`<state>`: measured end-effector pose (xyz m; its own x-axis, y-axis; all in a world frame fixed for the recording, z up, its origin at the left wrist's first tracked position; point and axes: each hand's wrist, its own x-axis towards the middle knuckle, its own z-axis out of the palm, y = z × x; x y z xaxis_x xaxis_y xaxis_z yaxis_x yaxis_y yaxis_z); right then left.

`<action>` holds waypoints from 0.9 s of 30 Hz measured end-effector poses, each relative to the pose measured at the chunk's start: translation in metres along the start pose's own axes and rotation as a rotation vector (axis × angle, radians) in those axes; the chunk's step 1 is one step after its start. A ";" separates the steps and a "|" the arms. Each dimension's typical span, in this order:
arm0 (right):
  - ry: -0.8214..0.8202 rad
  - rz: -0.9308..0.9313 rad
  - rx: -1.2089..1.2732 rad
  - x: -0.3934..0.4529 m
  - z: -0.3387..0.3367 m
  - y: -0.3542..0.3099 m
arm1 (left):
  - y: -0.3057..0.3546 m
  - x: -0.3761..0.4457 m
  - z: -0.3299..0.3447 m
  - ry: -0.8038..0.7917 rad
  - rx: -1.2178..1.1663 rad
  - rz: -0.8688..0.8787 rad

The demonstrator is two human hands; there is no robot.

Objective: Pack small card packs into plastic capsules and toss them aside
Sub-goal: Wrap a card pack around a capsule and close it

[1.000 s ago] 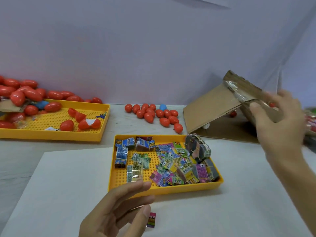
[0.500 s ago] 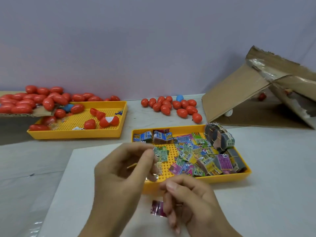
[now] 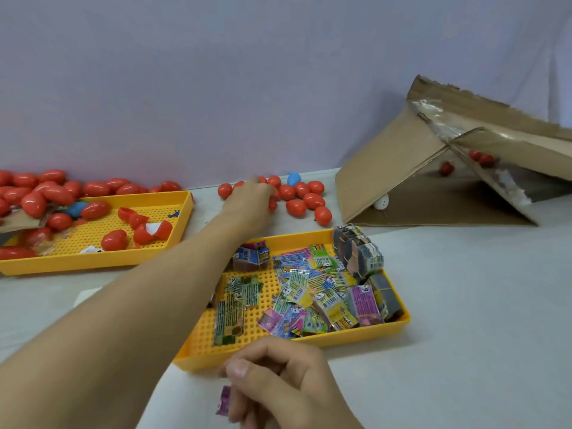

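Clearly much packing remains: the near yellow tray [image 3: 399, 325] is crowded with loose card packs [image 3: 312, 292], plus a bundled stack at its far right corner. Beyond that tray, the left hand [image 3: 247, 196] reaches into a cluster of red capsules [image 3: 305, 198] on the counter [image 3: 464, 305]; whether its fingers have closed on one I cannot tell. Just in front of the tray, the right hand [image 3: 278, 388] curls its fingers around a small purple pack [image 3: 224, 400]. To the tray's left, a second yellow tray [image 3: 93, 261] holds whole and split capsules. Right of the tray, a tilted cardboard box [image 3: 402, 156] shelters a few capsules, probably finished ones.
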<state>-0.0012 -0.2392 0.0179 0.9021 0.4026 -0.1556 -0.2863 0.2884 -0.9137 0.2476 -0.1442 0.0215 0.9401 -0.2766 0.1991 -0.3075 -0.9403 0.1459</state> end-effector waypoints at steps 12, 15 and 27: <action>0.000 -0.112 0.068 0.003 -0.001 0.007 | 0.020 -0.189 -0.062 0.369 -1.077 0.114; 0.032 -0.147 0.073 0.001 0.001 0.009 | 0.023 -0.237 -0.055 0.409 -1.138 0.069; 0.083 -0.127 -0.247 -0.017 -0.004 0.004 | 0.022 -0.278 -0.035 0.340 -1.222 -0.011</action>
<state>-0.0162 -0.2481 0.0154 0.9518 0.3018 -0.0551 -0.0915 0.1078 -0.9899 -0.0258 -0.0807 0.0035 0.9140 -0.0348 0.4041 -0.4056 -0.0969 0.9089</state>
